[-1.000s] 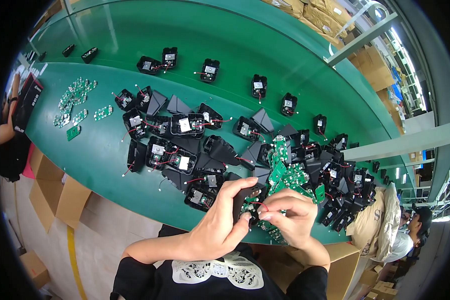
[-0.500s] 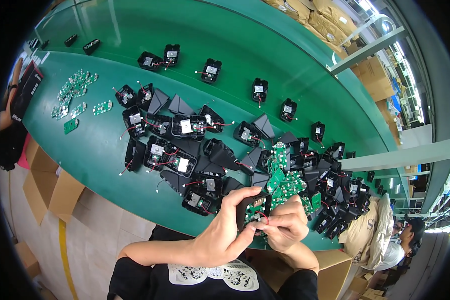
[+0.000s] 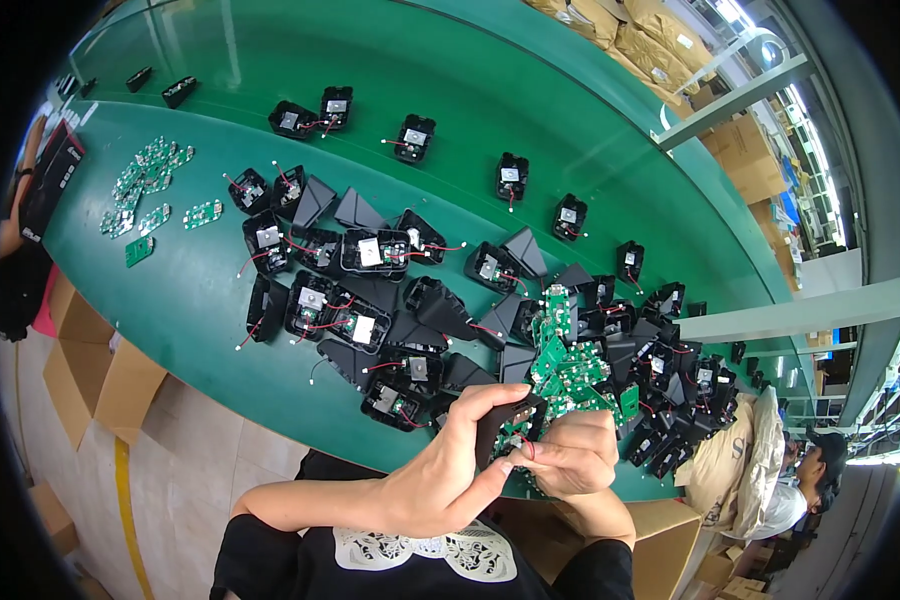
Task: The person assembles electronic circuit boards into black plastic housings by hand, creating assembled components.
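I see two hands working at the bottom centre of the frame. The left hand (image 3: 435, 470) grips one black case (image 3: 490, 428) between thumb and fingers, in front of the bench (image 3: 195, 295). The right hand (image 3: 578, 460), with fingers folded, pinches one red wire (image 3: 528, 451) at this case. On the green strip (image 3: 450, 80) behind, I count six open cases (image 3: 411, 137) across the upper middle, and two more (image 3: 179, 92) at the upper left. At left, three single boards (image 3: 203, 214) lie near one small heap of boards (image 3: 150, 170); a second heap (image 3: 570, 375) lies just beyond the right hand. The cases in the centre pile (image 3: 370, 250) overlap, so I cannot count them exactly.

Compared with half a second ago, the held case is tipped differently and its inside shows less; the right fingers are more curled. The six cases stand slightly further left.
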A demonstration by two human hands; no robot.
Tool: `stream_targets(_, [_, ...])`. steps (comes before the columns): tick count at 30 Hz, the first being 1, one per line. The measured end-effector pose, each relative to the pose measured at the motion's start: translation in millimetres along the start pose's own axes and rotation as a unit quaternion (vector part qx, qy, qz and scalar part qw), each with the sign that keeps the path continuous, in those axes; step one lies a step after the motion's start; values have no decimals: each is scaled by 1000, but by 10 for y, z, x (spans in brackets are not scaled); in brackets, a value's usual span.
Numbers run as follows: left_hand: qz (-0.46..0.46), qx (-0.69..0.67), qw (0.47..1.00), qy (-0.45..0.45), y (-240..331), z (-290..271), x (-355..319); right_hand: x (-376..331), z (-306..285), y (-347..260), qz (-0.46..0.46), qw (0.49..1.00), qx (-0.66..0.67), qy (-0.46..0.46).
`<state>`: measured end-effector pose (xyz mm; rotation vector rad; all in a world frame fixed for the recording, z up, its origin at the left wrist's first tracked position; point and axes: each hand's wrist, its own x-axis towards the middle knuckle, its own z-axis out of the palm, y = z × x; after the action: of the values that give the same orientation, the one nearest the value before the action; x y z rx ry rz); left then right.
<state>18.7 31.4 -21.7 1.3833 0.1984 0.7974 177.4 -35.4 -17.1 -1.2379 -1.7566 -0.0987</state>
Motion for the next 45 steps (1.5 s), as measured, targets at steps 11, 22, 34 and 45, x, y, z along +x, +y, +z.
stream_targets(11, [77, 71, 994, 21, -79, 46, -3, -19, -28, -24, -34, 997, -64, -23])
stream_targets(22, [75, 2, 997, 19, -107, 56, -25, 23, 28, -52, 44, 998, 36, 6])
stream_targets(34, [135, 95, 986, 21, -144, 29, -19, 40, 62, -25, 250, 918, 309, -1])
stream_targets(45, [153, 108, 981, 58, -108, 88, 13, 95, -44, -59, 88, 989, 121, -2])
